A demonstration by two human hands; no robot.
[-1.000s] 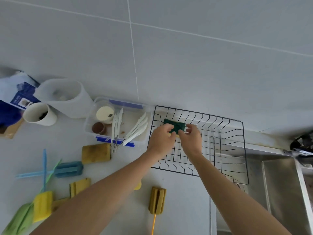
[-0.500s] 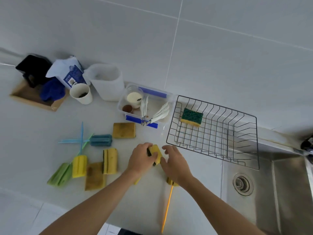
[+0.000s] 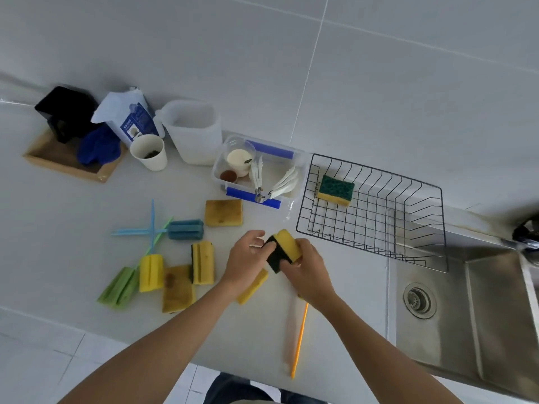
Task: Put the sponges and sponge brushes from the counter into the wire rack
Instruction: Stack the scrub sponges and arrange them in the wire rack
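Change: half a second ago both hands pressed a yellow-and-black sponge point(image 3: 282, 249) low against the surface point(image 3: 58, 243); now it is lifted clear and tilted.
Left hand point(image 3: 246, 259): fingers closed on the sponge's dark end.
Right hand point(image 3: 307, 268): clasps its yellow side.
Wire rack point(image 3: 408, 182): holds one green-topped sponge point(image 3: 335, 189) in its far left corner, as before.
Surface: pale, with sponges and sponge brushes left of the hands, an orange handle point(image 3: 299, 339) below.
Room: grey wall tiles; steel sink point(image 3: 481, 316) at right.

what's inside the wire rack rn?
One green-topped yellow sponge, lying in the far left corner of the rack. The rest of its floor is bare wire; nothing in it is covered.
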